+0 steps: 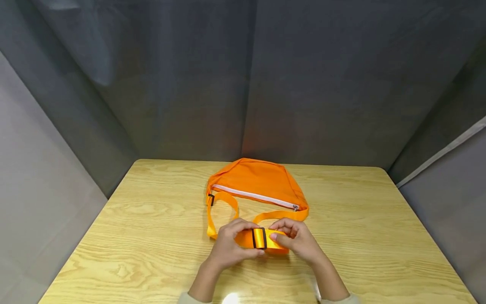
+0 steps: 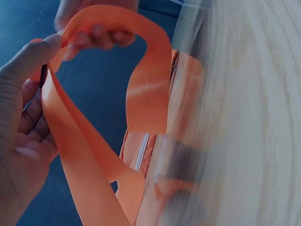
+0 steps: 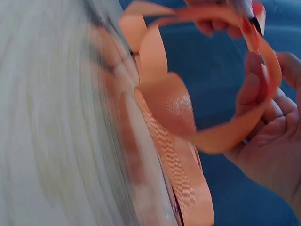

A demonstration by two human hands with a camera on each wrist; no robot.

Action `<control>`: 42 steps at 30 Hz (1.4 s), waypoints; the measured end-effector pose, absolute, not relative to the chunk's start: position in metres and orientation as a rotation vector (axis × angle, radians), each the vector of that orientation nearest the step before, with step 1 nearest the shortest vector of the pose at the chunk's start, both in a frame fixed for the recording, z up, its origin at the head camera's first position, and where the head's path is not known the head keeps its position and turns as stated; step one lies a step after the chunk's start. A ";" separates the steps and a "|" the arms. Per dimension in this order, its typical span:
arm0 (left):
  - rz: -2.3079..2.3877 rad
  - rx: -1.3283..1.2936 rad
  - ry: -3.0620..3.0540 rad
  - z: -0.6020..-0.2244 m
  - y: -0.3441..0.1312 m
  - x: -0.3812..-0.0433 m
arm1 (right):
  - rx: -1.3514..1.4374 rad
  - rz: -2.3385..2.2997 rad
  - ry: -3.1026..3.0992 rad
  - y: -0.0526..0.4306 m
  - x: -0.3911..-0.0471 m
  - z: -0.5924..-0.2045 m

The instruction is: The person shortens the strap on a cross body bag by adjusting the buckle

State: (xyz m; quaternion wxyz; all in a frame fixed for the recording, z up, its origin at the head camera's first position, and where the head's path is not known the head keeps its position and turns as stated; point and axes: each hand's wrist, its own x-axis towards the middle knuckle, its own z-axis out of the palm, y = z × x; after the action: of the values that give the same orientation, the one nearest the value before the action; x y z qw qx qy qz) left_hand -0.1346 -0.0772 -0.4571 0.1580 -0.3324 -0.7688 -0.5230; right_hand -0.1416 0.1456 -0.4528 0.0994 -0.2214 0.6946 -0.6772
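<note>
An orange bag [image 1: 258,177] with a pale zipper [image 1: 254,195] lies at the far middle of the table, its orange webbing strap [image 1: 281,214] looping toward me. My left hand [image 1: 228,245] holds the strap at the black slider buckle [image 1: 264,238], thumb along the lower edge and fingers along the upper. Just right of the buckle, my right hand [image 1: 298,241] pinches the strap between thumb and fingers. In the left wrist view the strap [image 2: 148,94] curves in a loop from the hands. From the right wrist, the buckle [image 3: 255,24] shows only as a small dark edge.
A light wood-grain table [image 1: 152,253] carries the bag. Dark grey curtains [image 1: 322,84] stand behind its far edge, with paler grey panels [image 1: 38,190] at the sides. A small black strap fitting [image 1: 211,199] sits at the bag's left corner.
</note>
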 end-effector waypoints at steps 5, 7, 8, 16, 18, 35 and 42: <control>-1.485 -0.935 -2.211 -0.457 -0.082 -0.135 | -0.785 -1.971 2.038 0.156 -0.145 -0.453; -1.483 -0.936 -2.228 -0.458 -0.083 -0.136 | -0.823 -1.985 2.020 0.155 -0.145 -0.453; -1.481 -0.938 -2.234 -0.458 -0.084 -0.136 | -0.838 -1.993 2.012 0.154 -0.145 -0.452; -1.493 -0.940 -2.246 -0.460 -0.085 -0.135 | -0.796 -1.967 1.992 0.141 -0.145 -0.449; -1.492 -0.945 -2.242 -0.460 -0.085 -0.135 | -0.766 -1.934 2.024 0.142 -0.145 -0.448; -1.487 -0.965 -2.213 -0.460 -0.085 -0.135 | -0.875 -2.065 1.888 0.142 -0.148 -0.456; -1.478 -0.968 -2.251 -0.457 -0.086 -0.134 | -0.764 -1.961 1.997 0.141 -0.147 -0.454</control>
State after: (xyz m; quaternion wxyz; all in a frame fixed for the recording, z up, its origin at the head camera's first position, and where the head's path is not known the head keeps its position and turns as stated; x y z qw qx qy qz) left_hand -0.1343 -0.0862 -0.4565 0.1393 -0.3351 -0.7789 -0.5115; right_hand -0.1468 0.1412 -0.4540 0.1198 -0.2615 0.6834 -0.6710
